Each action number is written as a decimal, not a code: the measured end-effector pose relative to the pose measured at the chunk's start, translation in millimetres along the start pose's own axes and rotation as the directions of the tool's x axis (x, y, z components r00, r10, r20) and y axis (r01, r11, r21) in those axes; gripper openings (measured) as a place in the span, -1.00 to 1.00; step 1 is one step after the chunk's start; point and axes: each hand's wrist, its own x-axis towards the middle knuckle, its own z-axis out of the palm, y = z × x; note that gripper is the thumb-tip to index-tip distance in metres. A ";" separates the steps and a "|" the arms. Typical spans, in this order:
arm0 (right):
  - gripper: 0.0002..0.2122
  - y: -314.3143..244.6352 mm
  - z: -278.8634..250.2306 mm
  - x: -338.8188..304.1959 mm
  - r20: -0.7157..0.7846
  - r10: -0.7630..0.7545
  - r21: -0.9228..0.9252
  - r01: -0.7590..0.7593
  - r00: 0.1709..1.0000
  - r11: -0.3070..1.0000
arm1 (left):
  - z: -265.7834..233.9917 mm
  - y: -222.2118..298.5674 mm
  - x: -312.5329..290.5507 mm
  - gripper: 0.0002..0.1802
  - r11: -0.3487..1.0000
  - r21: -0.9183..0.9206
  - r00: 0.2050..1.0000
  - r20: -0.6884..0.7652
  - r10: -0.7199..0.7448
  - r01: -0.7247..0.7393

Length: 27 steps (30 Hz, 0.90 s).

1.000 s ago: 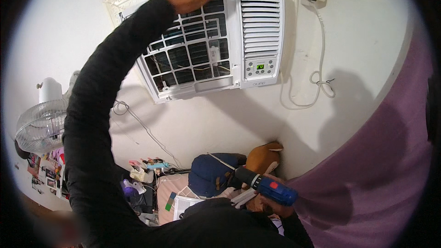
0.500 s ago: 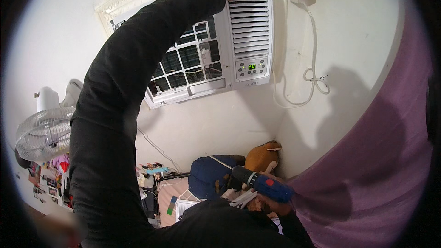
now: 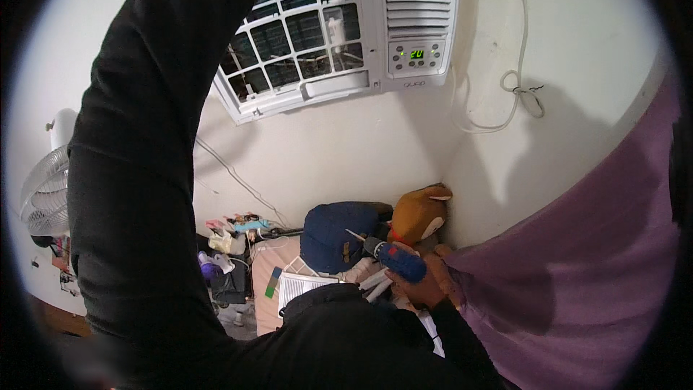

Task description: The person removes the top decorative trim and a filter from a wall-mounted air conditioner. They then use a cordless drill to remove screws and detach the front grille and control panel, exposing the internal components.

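My right hand (image 3: pixel 424 290) is wrapped round the blue body of a cordless drill (image 3: pixel 406 264) low in front of me. Its long thin bit points up and to the left, toward a dark blue cushion-like bundle. My left arm, in a black sleeve (image 3: pixel 133 152), reaches up past the top edge, so that hand is out of sight. Above hangs a white window air conditioner (image 3: pixel 420 81) with a lit green display. Its left side has no cover there, showing a white grid frame (image 3: pixel 289 65) over dark fins.
A pale pink bed surface (image 3: pixel 271 260) bears a white louvred panel (image 3: pixel 303 287), the dark blue bundle (image 3: pixel 328 238) and a brown plush toy (image 3: pixel 419 217). A white cord (image 3: pixel 521 43) hangs on the wall. Purple cloth (image 3: pixel 570 267) hangs at right; a fan (image 3: pixel 45 191) stands left.
The view has tipped lower, so the air conditioner sits higher and my left hand has left the picture. The drill is now lower and further left, still in my right hand.
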 end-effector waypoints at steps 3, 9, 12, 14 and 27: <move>-0.31 18.6 13.9 8.7 0.046 0.037 -0.039 -0.035 0.998 0.999 | 0.2 -2.6 -1.3 -0.46 1.000 -0.005 0.999 -0.032 0.010 -0.010; -0.35 32.3 45.2 25.9 0.122 0.060 -0.085 -0.050 0.991 0.995 | 3.6 -11.4 -11.2 -0.37 0.994 -0.105 0.996 -0.085 0.025 -0.034; -0.50 36.7 63.4 54.4 0.207 0.089 -0.096 -0.070 0.974 0.993 | 10.8 -20.8 -24.9 -0.35 0.975 -0.222 0.994 -0.110 0.002 -0.026; -0.61 37.0 76.9 86.9 0.380 0.126 -0.143 -0.076 0.916 0.987 | 17.6 -23.8 -34.1 -0.35 0.951 -0.305 0.990 -0.144 -0.002 -0.043; -0.59 -62.7 254.2 180.9 0.763 -0.189 -0.091 0.392 0.619 0.915 | 13.3 -16.6 -23.8 -0.50 0.984 -0.164 0.996 -0.043 -0.076 0.068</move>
